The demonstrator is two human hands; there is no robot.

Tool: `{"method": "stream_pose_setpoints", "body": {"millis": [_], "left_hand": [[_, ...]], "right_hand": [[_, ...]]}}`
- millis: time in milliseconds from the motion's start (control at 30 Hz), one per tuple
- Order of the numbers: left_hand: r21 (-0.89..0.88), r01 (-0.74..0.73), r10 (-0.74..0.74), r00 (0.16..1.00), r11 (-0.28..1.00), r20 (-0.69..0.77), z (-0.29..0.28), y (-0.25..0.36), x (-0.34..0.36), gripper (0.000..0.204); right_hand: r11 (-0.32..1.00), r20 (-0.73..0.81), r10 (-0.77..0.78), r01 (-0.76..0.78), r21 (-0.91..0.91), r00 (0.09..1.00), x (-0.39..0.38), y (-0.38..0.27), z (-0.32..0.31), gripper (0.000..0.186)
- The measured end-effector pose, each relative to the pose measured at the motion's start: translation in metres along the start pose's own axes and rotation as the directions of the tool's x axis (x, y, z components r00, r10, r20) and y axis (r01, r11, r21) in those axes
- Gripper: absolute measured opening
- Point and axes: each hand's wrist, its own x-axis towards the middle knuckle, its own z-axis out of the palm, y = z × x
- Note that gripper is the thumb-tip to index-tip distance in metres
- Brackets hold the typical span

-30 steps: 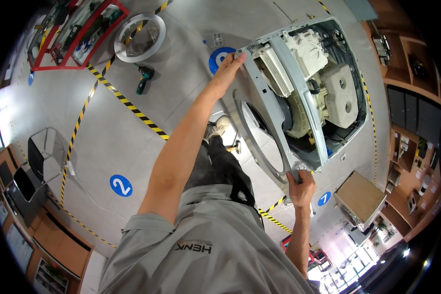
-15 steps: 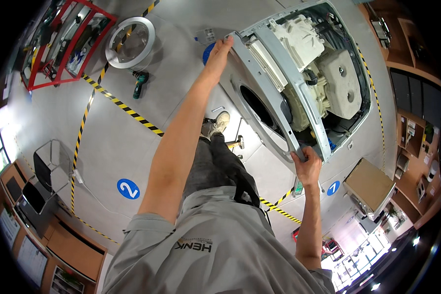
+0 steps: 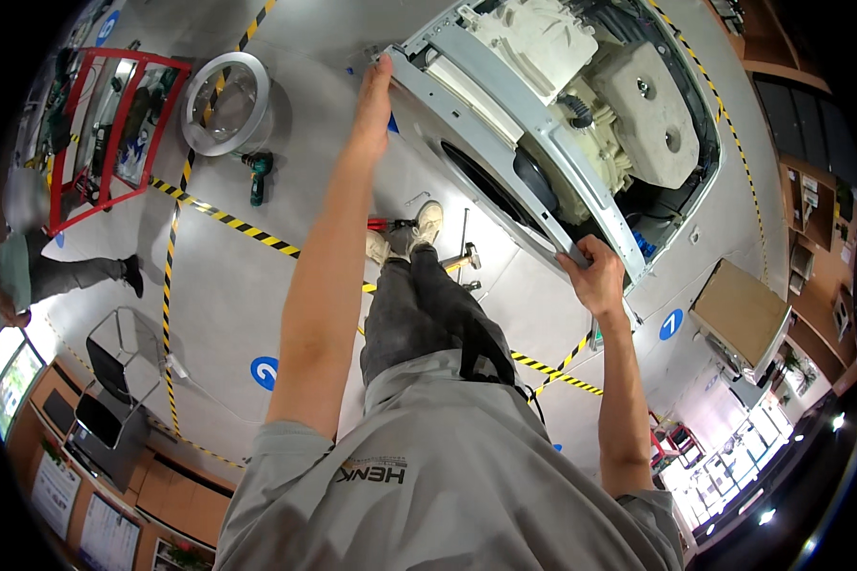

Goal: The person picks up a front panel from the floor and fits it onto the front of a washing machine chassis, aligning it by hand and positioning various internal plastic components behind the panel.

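In front of me stands an opened washing machine (image 3: 605, 195), its top off. Inside show a white plastic housing (image 3: 533, 43), a pale concrete weight (image 3: 643, 109) and a black ribbed hose (image 3: 575, 110). Its grey front panel (image 3: 481, 128), with a large round opening (image 3: 486, 190), faces me and leans out from the body. My left hand (image 3: 373, 109) is closed on the panel's far left upper corner; its fingertips are partly hidden. At the near right corner, my right hand (image 3: 595, 276) grips the panel's upper edge, fingers over the top and thumb in front.
A hammer (image 3: 463, 259), a long bar (image 3: 464, 228) and red-handled pliers (image 3: 379, 225) lie by my shoes. Left are a cordless drill (image 3: 258, 176), a round door ring (image 3: 195, 109) and a red tool rack (image 3: 114, 133). Another person (image 3: 43, 271) stands far left. A brown-topped cart (image 3: 741, 300) is right.
The view has shifted, and another person has come into it at the left. Both hands remain on the panel, which now appears closer to the machine's front.
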Motion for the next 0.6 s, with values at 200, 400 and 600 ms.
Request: {"method": "stream_pose_setpoints", "body": {"millis": [200, 400, 600], "left_hand": [[-0.012, -0.075, 0.074, 0.996, 0.997, -0.046, -0.01, -0.009, 0.01, 0.071], [0.125, -0.177, 0.179, 0.984, 0.976, -0.004, -0.017, -0.004, 0.008, 0.079], [0.229, -0.181, 0.191, 0.981, 0.956, -0.025, -0.043, -0.016, 0.023, 0.085]], "right_hand": [[1.0, 0.021, 0.017, -0.017, 0.025, 1.0, 0.0, -0.002, 0.005, 0.028], [0.985, -0.027, -0.05, 0.054, 0.167, 0.998, -0.008, 0.008, 0.018, 0.027], [0.998, -0.029, -0.061, 0.062, 0.029, 0.998, -0.016, -0.023, 0.023, 0.029]]}}
